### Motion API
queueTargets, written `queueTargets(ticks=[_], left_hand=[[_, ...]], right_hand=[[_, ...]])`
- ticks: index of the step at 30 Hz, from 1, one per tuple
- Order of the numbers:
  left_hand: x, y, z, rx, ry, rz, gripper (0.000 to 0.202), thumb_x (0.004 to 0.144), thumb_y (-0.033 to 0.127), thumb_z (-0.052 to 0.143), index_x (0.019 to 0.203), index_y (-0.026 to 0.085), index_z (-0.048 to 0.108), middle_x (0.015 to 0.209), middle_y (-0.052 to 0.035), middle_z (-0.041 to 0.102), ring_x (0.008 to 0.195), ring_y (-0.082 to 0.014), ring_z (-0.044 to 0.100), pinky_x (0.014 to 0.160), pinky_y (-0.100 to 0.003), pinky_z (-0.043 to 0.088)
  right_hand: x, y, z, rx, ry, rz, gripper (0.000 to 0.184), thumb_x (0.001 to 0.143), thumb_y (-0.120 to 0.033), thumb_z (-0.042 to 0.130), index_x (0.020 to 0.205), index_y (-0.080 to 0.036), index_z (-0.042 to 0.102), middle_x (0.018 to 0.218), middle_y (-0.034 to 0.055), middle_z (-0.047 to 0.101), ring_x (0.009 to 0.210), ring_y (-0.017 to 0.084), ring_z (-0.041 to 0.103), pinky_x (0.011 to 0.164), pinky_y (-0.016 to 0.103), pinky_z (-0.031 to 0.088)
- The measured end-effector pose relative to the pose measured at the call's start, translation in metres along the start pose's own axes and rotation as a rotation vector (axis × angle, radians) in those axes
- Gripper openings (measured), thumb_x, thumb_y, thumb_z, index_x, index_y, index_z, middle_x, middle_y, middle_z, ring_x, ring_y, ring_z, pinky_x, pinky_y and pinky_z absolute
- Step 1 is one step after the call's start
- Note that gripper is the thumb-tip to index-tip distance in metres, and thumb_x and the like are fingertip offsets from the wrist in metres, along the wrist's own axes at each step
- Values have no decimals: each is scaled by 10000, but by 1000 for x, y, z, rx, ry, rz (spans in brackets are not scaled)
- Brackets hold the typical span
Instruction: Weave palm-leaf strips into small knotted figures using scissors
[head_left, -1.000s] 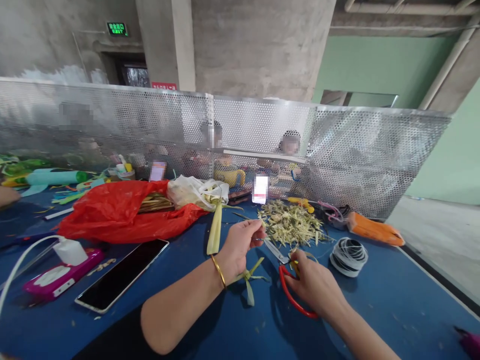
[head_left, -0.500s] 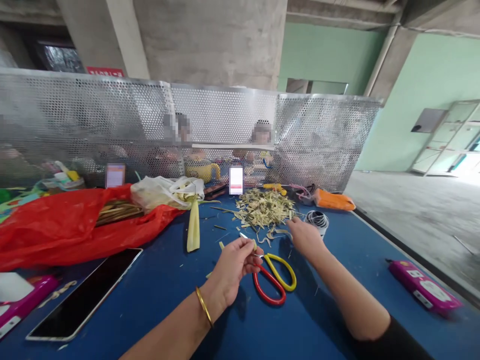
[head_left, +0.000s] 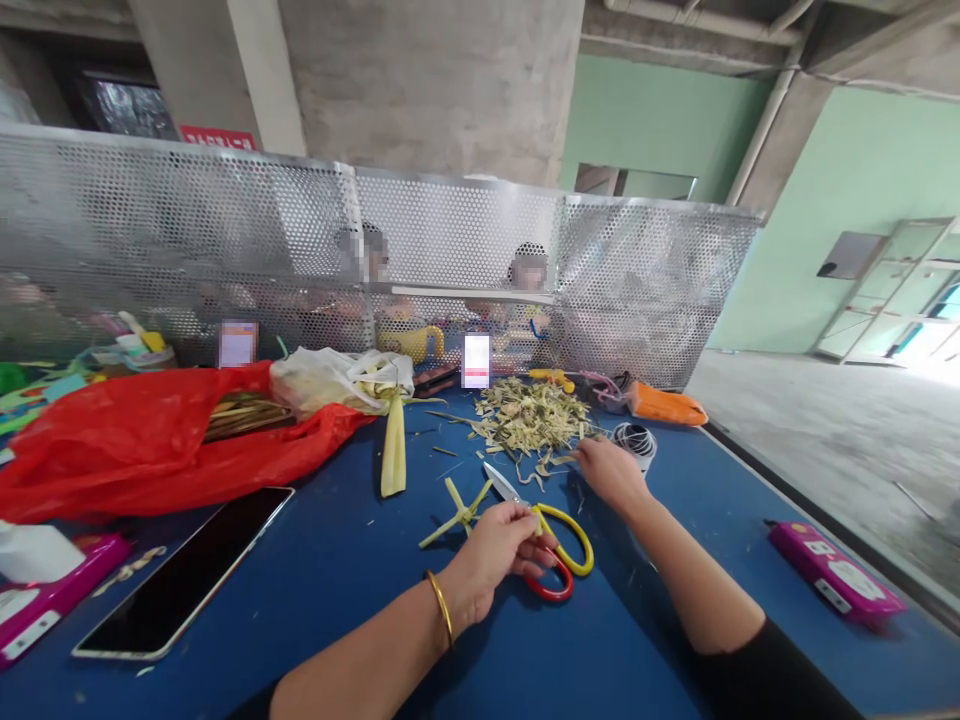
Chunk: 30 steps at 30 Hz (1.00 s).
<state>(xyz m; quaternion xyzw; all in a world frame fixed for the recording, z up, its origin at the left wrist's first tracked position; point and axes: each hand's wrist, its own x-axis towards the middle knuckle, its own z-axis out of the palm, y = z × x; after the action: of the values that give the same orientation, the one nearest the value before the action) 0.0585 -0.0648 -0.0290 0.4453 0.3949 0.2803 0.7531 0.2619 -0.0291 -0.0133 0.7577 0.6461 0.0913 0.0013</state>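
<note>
Two-toned scissors, red and yellow loops, gripped by left hand; right hand touches leaf scraps, closure unclear.

Your left hand is curled in close, fingers closed; your right hand reaches farther out, palm down, arm stretched.

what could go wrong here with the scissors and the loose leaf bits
1. The left hand rests over the handles of the scissors, whose blade tip lies right beside the knotted leaf strip. A hasty pickup might nick the strip or a finger.
2. The right hand is at the edge of the leaf trimmings and might sweep scraps onto the wire spool.
</note>
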Motion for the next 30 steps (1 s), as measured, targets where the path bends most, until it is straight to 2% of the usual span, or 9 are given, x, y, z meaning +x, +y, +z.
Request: queueTargets(ticks=[2, 4, 9, 13, 18, 21, 24, 30], left_hand=[[0, 0, -1, -2, -3, 4, 145, 806, 268, 592, 763, 152, 517, 715, -49, 659, 558, -106, 620, 520, -194, 460], [0, -1, -1, -1, -10, -6, 147, 806, 269, 590, 762, 152, 514, 707, -45, 653, 550, -105, 616, 518, -198, 462], [-5, 1, 2, 9, 3, -32, 92, 821, 219, 550, 782, 147, 508, 687, -39, 644, 521, -101, 600, 519, -212, 462], [-5, 1, 3, 3, -8, -52, 162, 797, 272, 600, 771, 151, 496, 673, -39, 648, 515, -109, 601, 519, -221, 457], [-1, -2, 2, 16, -42, -81, 132, 839, 253, 545, 781, 154, 481, 695, -50, 668, 552, -119, 639, 530, -210, 458], [0, -2, 2, 42, -52, -85, 95, 877, 177, 448, 792, 149, 478, 696, -46, 666, 544, -109, 638, 519, -199, 455], [-1, 0, 3, 69, -60, -84, 127, 890, 147, 401, 794, 143, 485, 685, -39, 658, 529, -100, 630, 513, -197, 456], [-3, 5, 2, 86, -78, -91, 142, 894, 160, 399, 794, 138, 498, 676, -32, 649, 529, -96, 628, 503, -191, 452]], right_hand=[[1, -2, 3, 8, -24, -7, 267, 937, -346, 432, 973, -174, 634, 1018, 106, 625, 901, 217, 641, 687, 272, 421], [1, -4, 6, 8, -36, -8, 218, 927, -282, 446, 955, -171, 631, 1009, 101, 623, 872, 210, 647, 659, 267, 412], [3, -10, 10, -1, -7, 14, 202, 909, -210, 449, 1042, -127, 577, 1067, 146, 593, 860, 223, 646, 596, 269, 391], [1, -12, 10, -1, 7, 15, 226, 937, -201, 386, 931, -147, 606, 976, 112, 612, 798, 201, 647, 564, 261, 358], [-1, -8, 3, 29, 79, 77, 286, 970, -252, 310, 1012, -178, 583, 1066, 96, 587, 835, 183, 631, 581, 257, 354], [4, -9, 2, 60, 69, 107, 297, 945, -347, 383, 1055, -160, 586, 1090, 110, 593, 885, 203, 629, 617, 260, 378], [14, -17, 6, 98, 18, 90, 317, 895, -427, 463, 968, -170, 635, 1020, 97, 633, 886, 208, 634, 642, 257, 394], [27, -29, 11, 173, -21, 55, 243, 866, -157, 436, 863, -141, 678, 979, 132, 680, 883, 204, 637, 656, 252, 398]])
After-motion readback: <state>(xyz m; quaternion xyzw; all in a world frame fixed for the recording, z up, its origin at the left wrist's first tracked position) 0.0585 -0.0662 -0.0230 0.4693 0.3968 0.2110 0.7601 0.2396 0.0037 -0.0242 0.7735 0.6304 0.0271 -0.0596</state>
